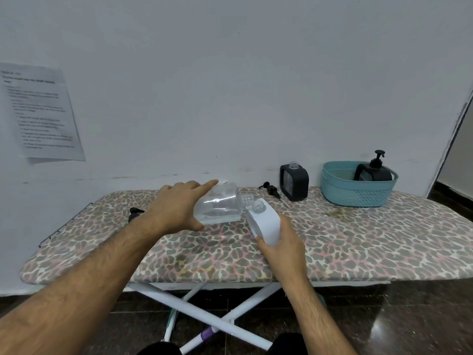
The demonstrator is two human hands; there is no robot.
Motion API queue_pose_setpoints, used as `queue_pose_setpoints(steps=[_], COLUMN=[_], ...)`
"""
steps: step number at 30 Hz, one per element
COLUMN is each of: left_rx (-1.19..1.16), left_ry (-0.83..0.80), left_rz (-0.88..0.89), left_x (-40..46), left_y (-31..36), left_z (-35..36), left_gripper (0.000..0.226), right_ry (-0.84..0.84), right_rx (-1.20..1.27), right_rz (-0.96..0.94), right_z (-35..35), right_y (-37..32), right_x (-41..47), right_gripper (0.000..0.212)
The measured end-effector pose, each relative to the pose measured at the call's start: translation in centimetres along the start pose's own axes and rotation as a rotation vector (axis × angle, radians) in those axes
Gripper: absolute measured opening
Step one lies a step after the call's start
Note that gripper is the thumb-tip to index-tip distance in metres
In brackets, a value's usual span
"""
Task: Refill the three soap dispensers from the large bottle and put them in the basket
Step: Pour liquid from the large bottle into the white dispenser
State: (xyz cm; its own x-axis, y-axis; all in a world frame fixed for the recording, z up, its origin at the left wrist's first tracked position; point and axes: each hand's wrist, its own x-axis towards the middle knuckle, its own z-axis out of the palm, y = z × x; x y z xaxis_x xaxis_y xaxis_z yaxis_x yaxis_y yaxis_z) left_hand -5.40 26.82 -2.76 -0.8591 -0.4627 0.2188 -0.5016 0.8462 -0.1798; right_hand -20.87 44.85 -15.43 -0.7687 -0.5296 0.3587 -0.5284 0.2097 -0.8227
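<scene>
My left hand (176,208) grips the large clear bottle (220,204), tipped on its side with its neck pointing right, over the open mouth of a white dispenser (263,221). That dispenser leans left and my right hand (284,242) holds it from below. A black dispenser (294,181) stands uncapped near the wall, and its black pump (271,189) lies beside it. Another black dispenser (373,170), pump fitted, sits in the teal basket (355,192) at the right.
Everything rests on an ironing board (358,242) with a leopard-print cover, pushed against a white wall. A second black pump (134,212) lies left of my left wrist. A printed sheet (41,111) hangs on the wall. Dark floor lies below.
</scene>
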Motion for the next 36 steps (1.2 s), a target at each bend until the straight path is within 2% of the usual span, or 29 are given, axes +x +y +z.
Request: queue_pose_setpoints(steps=[36], left_rx=[0.094], left_ry=[0.007], left_rz=[0.019], left_x=[0.72], left_y=[-0.26], left_z=[-0.43], left_gripper=[0.111], right_ry=[0.008], right_rx=[0.044], right_rz=[-0.015], right_z=[0.02], right_y=[0.13], right_x=[0.03], right_gripper=[0.061])
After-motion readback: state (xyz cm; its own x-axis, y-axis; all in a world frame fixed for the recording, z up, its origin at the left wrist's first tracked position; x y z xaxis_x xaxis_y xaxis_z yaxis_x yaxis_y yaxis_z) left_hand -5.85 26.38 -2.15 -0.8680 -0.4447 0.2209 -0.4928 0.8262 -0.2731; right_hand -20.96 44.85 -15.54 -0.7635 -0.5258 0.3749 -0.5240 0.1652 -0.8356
